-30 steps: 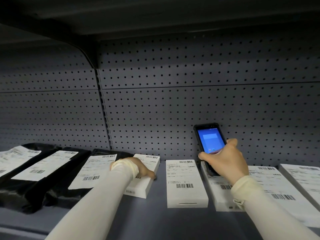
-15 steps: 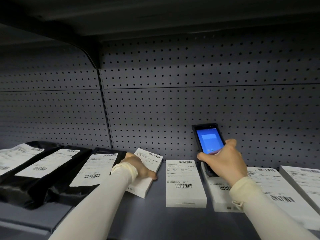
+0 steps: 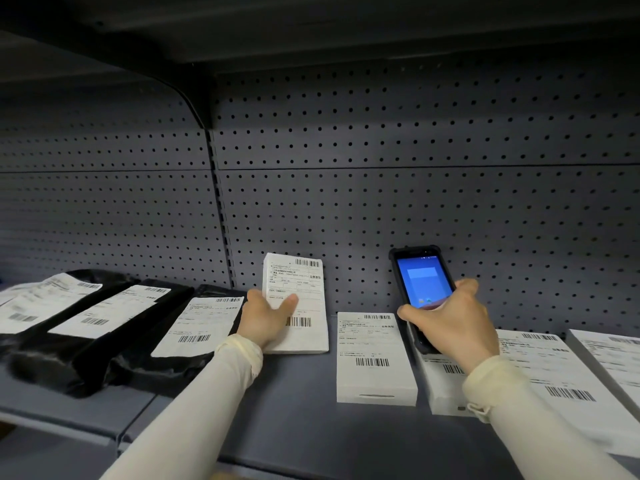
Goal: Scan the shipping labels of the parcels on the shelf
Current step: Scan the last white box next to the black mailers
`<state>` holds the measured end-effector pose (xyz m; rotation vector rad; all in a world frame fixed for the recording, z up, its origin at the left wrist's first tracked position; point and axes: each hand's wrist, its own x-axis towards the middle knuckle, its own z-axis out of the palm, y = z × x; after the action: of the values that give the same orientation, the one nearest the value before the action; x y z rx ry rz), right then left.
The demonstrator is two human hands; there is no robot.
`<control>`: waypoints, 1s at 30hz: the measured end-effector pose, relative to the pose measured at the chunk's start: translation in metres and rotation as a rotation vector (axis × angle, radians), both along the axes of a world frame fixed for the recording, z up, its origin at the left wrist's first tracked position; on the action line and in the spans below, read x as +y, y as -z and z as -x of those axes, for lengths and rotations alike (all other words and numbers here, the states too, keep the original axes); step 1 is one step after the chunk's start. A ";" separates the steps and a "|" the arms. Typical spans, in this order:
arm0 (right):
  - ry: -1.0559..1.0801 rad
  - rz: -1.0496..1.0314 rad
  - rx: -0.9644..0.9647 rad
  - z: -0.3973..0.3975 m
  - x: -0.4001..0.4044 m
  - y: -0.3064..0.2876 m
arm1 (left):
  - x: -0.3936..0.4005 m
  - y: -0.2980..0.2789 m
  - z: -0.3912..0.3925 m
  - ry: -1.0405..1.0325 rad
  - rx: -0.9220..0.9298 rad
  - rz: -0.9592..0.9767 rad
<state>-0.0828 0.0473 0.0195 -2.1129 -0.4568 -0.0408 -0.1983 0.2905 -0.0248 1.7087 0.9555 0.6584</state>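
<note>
- A small white box [image 3: 304, 306] is gripped by the left hand [image 3: 265, 318], with the thumb laid across its labelled face and the fingers hidden behind it; the box is tipped up on its near edge, its label facing the camera.
- A shipping label [image 3: 296, 289] with one barcode at the top and another near the bottom is seen on that box.
- A handheld scanner [image 3: 420, 282] with a lit blue screen is held in the right hand [image 3: 453, 327], the fingers wrapped round its lower part and the thumb set along its left edge; it is raised above the shelf, just right of the tipped box.
- A second white box [image 3: 375, 358] is laid flat on the grey shelf [image 3: 294, 410] between the two hands, label up.
- Further white boxes [image 3: 540, 375] are laid flat to the right, partly hidden under the right wrist and sleeve.
- Three black bags [image 3: 104, 344], each bearing a white label, are lined up to the left of the tipped box.
- A perforated grey back panel [image 3: 415, 202] is seen behind the row.
</note>
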 end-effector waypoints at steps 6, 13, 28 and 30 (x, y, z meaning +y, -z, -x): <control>-0.026 0.005 0.000 0.009 0.001 -0.001 | -0.011 -0.012 0.019 0.061 -0.270 0.133; -0.035 0.013 -0.020 0.020 0.003 -0.001 | -0.014 -0.007 0.034 0.170 -0.439 -0.062; -0.095 0.074 -0.022 0.038 0.007 -0.003 | -0.006 -0.029 0.039 0.023 -0.381 -0.297; -0.100 0.080 -0.024 0.040 0.008 -0.004 | -0.001 -0.030 0.041 0.039 -0.367 -0.313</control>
<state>-0.1226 0.0555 0.0231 -2.1671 -0.5867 0.0102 -0.2396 0.2891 0.0048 1.7857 0.5811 1.0965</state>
